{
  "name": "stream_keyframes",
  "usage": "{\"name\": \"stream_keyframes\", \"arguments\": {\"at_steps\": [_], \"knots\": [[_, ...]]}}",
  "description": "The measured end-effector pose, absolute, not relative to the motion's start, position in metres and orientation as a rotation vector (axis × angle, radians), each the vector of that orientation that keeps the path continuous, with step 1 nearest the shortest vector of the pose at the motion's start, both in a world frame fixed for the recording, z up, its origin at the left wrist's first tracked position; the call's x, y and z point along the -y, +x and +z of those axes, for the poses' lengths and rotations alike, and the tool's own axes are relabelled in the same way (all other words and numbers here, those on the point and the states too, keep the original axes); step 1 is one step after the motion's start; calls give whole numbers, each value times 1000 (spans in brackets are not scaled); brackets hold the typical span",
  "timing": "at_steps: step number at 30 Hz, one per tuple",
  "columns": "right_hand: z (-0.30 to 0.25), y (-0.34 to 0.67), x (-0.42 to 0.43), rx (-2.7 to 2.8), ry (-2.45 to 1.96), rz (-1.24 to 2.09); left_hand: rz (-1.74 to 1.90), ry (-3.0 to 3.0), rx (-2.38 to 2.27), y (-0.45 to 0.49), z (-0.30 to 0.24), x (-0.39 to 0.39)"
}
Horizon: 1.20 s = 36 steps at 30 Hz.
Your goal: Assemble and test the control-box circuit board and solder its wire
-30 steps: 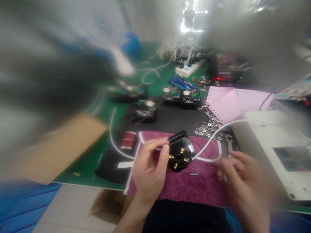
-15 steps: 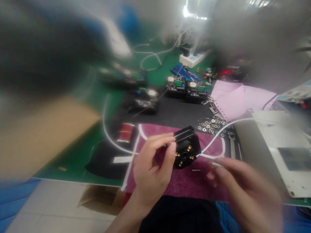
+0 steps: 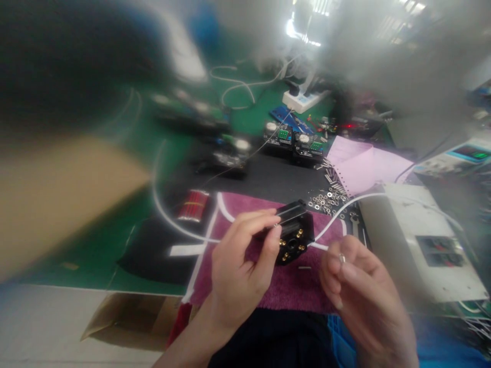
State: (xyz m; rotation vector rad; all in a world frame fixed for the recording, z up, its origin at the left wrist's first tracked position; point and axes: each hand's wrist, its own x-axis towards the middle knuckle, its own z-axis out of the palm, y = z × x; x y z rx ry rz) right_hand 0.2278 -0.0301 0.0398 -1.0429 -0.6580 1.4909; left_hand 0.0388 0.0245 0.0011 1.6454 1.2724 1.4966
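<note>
My left hand [image 3: 240,266] grips a small black part [image 3: 293,231] with brass inserts on its face, thumb and fingers pinched on its left edge, held just above a purple towel [image 3: 284,286]. My right hand [image 3: 355,286] is curled to the right of the part, fingertips pinched on a tiny silver piece [image 3: 341,258], probably a small washer or screw. A white tube [image 3: 345,204] runs from the black part toward the right. A short metal pin [image 3: 305,267] lies on the towel below the part.
Loose washers and screws [image 3: 330,197] lie scattered behind the towel. A white box [image 3: 414,245] stands at the right, pink paper [image 3: 364,166] behind it. Circuit modules [image 3: 295,140], a power strip [image 3: 303,99] and a red bundle [image 3: 192,204] sit on the green mat. A cardboard box [image 3: 61,199] is at the left.
My right hand has come in from the right and risen beside the black part, now pinching a small silver piece. My left hand keeps its hold on the part.
</note>
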Motion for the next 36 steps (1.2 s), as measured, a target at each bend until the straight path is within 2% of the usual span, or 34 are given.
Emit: {"name": "stream_keyframes", "arguments": {"at_steps": [3,9,16,25,36], "knots": [[40,228,33,787,-1095,1350,1478,1647,-1275,38,0,-24],[37,221,34,1172,-1352,842,1475,1650,-1254,38,0,-24],[41,219,18,1522,-1415,390,1470,1683,-1258,36,2,-25],[35,211,12,1726,-1428,120,1475,1692,-1225,36,1,-25],[52,217,15,2087,-1435,-131,1490,1707,-1191,36,2,-24]]}}
